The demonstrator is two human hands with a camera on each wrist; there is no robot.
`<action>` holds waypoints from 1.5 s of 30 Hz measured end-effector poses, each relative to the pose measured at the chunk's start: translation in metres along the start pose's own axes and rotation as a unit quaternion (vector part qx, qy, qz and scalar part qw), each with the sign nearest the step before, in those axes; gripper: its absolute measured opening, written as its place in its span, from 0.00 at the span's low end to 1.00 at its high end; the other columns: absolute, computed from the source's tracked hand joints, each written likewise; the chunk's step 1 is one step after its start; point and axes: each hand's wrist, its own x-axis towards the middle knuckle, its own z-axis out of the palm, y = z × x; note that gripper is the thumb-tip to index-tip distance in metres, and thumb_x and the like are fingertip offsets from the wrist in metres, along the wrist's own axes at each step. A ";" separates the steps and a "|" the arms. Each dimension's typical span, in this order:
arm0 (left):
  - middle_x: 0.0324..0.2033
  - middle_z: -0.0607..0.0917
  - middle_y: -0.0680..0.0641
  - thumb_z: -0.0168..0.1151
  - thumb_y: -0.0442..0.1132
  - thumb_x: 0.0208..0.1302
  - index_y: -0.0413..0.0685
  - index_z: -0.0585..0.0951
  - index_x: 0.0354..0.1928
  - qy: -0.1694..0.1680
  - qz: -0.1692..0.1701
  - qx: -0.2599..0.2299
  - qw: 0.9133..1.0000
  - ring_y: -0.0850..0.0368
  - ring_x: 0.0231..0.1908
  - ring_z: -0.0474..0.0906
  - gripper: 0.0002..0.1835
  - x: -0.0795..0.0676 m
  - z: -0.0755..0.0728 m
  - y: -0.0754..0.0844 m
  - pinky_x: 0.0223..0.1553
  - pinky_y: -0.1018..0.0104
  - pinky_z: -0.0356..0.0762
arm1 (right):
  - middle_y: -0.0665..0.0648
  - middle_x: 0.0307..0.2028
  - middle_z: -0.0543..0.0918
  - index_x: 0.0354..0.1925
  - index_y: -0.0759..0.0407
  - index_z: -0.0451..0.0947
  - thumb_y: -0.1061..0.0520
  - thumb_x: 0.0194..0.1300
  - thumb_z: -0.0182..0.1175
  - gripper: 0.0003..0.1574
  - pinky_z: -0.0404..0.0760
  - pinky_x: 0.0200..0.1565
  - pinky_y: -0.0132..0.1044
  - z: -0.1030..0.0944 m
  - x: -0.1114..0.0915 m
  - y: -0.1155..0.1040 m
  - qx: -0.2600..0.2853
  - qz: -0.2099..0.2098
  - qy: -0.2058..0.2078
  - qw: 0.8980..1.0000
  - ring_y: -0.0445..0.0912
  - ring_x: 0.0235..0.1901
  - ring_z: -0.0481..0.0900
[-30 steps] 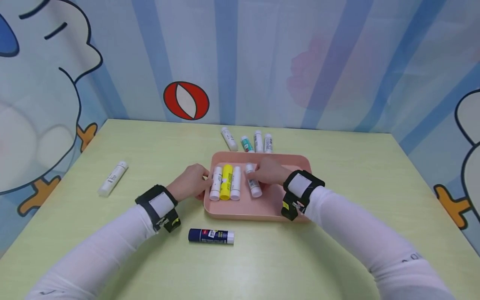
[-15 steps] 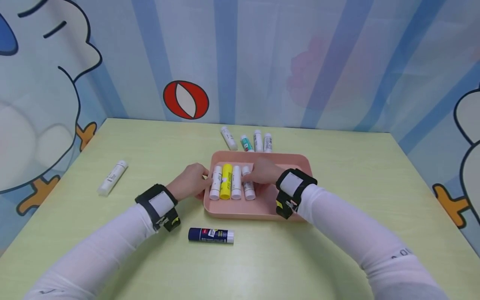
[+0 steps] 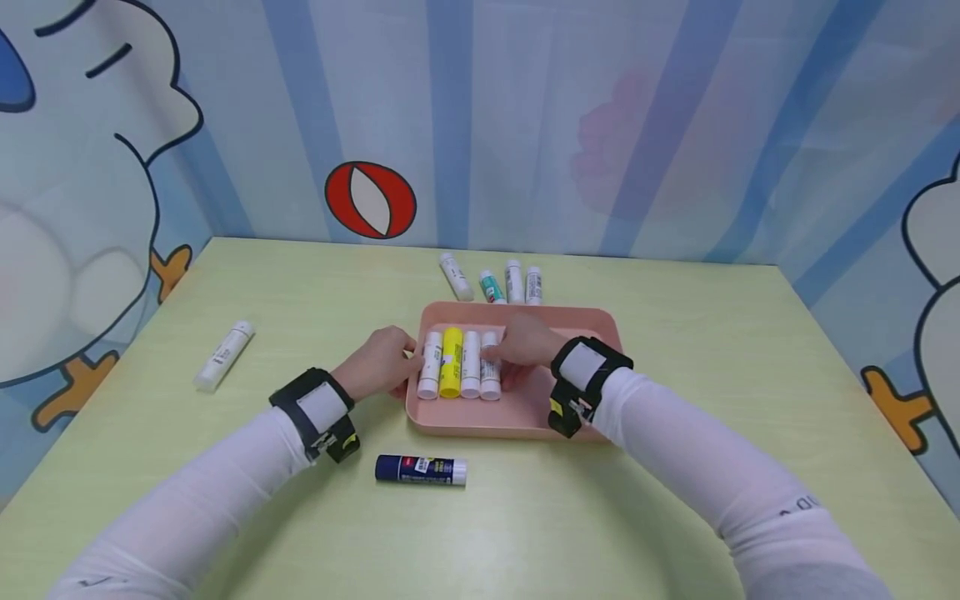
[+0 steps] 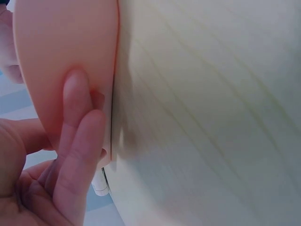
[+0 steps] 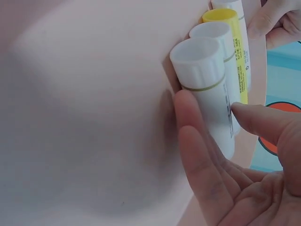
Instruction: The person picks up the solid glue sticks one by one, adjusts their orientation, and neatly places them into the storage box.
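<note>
In the head view a pink tray [image 3: 536, 412] holds a row of glue sticks side by side: a white one [image 3: 431, 367] at the left wall, a yellow one [image 3: 452, 363], another white one [image 3: 470, 367] and a white one [image 3: 491, 382] at the row's right end. My right hand [image 3: 529, 342] pinches that end stick, thumb [image 5: 256, 117] on top and fingers [image 5: 197, 150] along its side. My left hand [image 3: 377, 364] grips the tray's left wall, fingers [image 4: 80, 141] against the outer face and thumb over the rim.
A navy glue stick [image 3: 420, 470] lies in front of the tray. One white stick [image 3: 224, 357] lies far left. Behind the tray lie a white stick [image 3: 456, 277], a teal one [image 3: 491, 287] and two more white ones [image 3: 514, 282]. A patterned curtain [image 3: 510, 125] hangs at the table's back edge.
My right hand has moved left with the end glue stick, which has straightened from a slant and now lies against the row. My left hand has stayed at the tray's left wall.
</note>
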 end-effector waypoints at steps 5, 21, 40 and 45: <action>0.32 0.84 0.43 0.54 0.36 0.72 0.31 0.75 0.58 -0.001 -0.001 -0.004 1.000 0.55 0.24 0.81 0.19 0.000 0.000 0.000 0.27 0.68 0.80 | 0.59 0.24 0.85 0.32 0.65 0.80 0.47 0.68 0.60 0.21 0.82 0.31 0.35 -0.005 -0.001 0.001 0.003 0.004 -0.006 1.000 0.48 0.24 0.85; 0.29 0.84 0.44 0.54 0.36 0.71 0.31 0.77 0.55 0.001 0.004 -0.008 1.000 0.56 0.23 0.81 0.17 -0.001 0.000 -0.001 0.26 0.68 0.80 | 0.60 0.45 0.82 0.58 0.63 0.72 0.47 0.70 0.57 0.27 0.80 0.38 0.40 -0.035 -0.057 0.029 0.031 -0.099 0.034 0.994 0.52 0.39 0.82; 0.25 0.83 0.45 0.53 0.35 0.71 0.31 0.78 0.54 0.005 0.010 0.004 1.000 0.57 0.21 0.79 0.16 -0.003 -0.002 -0.002 0.24 0.69 0.78 | 0.75 0.58 0.67 0.64 0.76 0.59 0.47 0.70 0.56 0.40 0.76 0.49 0.55 -0.055 -0.083 0.117 -0.048 -0.071 0.215 0.973 0.65 0.54 0.72; 0.26 0.83 0.45 0.53 0.35 0.72 0.32 0.78 0.55 0.005 0.004 0.003 1.000 0.56 0.21 0.80 0.16 -0.003 -0.002 -0.001 0.25 0.69 0.79 | 0.75 0.54 0.73 0.65 0.76 0.57 0.45 0.71 0.54 0.41 0.79 0.43 0.47 -0.054 -0.077 0.125 -0.013 -0.019 0.164 0.986 0.59 0.45 0.78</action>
